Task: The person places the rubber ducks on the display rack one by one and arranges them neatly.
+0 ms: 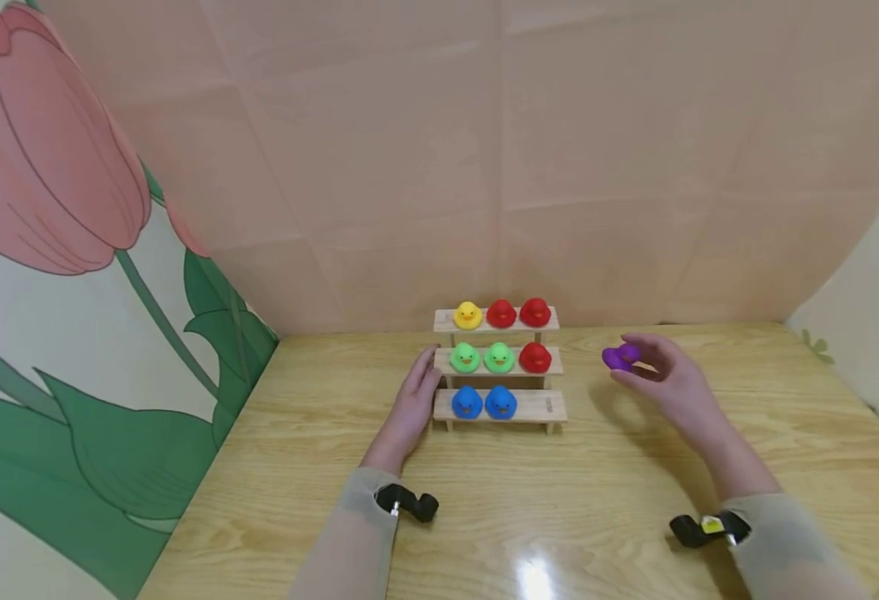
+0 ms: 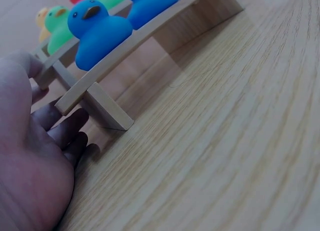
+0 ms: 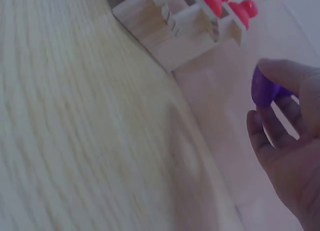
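A small three-tier wooden stand [image 1: 532,406] holds rubber ducks. Its top tier has a yellow duck [image 1: 467,316] and two red ones [image 1: 501,314]. On the middle tier sit two green ducks [image 1: 465,358] and a red duck [image 1: 536,357]. Two blue ducks [image 1: 466,403] occupy the left and middle of the bottom tier. My left hand [image 1: 414,392] grips the stand's left end, thumb by the middle tier [image 2: 46,77] in the left wrist view. To the right of the stand, my right hand [image 1: 667,375] pinches a purple rubber duck [image 1: 621,357] above the table, partly hidden by the fingers.
The wood-grain table [image 1: 499,508] runs back to a pinkish cloth backdrop [image 1: 409,167]. A wall with a painted tulip [image 1: 57,150] borders the left side, and a pale wall [image 1: 870,308] the right. Each wrist wears a black camera mount [image 1: 407,502].
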The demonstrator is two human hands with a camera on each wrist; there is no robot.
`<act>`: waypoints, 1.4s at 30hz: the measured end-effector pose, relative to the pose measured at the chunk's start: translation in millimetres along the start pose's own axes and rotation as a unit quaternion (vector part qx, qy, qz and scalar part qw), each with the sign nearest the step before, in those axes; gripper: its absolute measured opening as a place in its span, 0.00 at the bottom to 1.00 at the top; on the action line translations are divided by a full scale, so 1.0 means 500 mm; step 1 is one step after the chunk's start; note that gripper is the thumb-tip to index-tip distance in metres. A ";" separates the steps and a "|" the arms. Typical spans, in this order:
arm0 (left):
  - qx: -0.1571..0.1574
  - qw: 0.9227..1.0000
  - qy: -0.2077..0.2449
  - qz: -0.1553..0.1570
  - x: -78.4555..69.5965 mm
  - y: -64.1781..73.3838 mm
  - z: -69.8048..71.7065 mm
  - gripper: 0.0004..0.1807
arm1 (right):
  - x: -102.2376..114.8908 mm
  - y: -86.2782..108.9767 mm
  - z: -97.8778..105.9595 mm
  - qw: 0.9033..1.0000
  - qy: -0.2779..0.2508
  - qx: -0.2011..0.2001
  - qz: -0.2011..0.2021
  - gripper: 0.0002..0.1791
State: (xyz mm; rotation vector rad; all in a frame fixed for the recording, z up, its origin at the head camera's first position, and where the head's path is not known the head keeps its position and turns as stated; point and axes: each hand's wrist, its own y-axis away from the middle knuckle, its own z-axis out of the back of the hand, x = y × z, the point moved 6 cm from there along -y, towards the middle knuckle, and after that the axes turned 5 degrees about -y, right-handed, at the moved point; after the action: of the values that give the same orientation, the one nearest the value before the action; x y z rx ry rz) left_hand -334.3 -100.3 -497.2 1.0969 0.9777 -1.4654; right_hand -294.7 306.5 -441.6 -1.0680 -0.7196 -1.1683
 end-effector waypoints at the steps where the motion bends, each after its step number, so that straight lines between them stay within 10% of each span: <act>1: -0.001 1.000 0.000 0.000 0.000 0.000 0.000 0.30 | 0.010 0.001 -0.007 1.000 0.002 0.009 0.004 0.35; 22: 0.000 1.000 0.000 -0.002 0.001 -0.001 -0.002 0.30 | 0.097 0.029 -0.129 0.980 -0.089 0.180 0.012 0.24; 42: 0.004 1.000 0.010 -0.002 -0.001 -0.002 -0.001 0.30 | 0.085 0.033 -0.196 0.985 0.044 0.161 0.044 0.25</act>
State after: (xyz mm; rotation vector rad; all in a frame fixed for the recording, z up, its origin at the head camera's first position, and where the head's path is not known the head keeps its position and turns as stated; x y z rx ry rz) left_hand -335.2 -99.7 -496.6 1.1188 0.9893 -1.4646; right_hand -274.4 200.5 -443.8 -0.7650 -0.7542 -0.9777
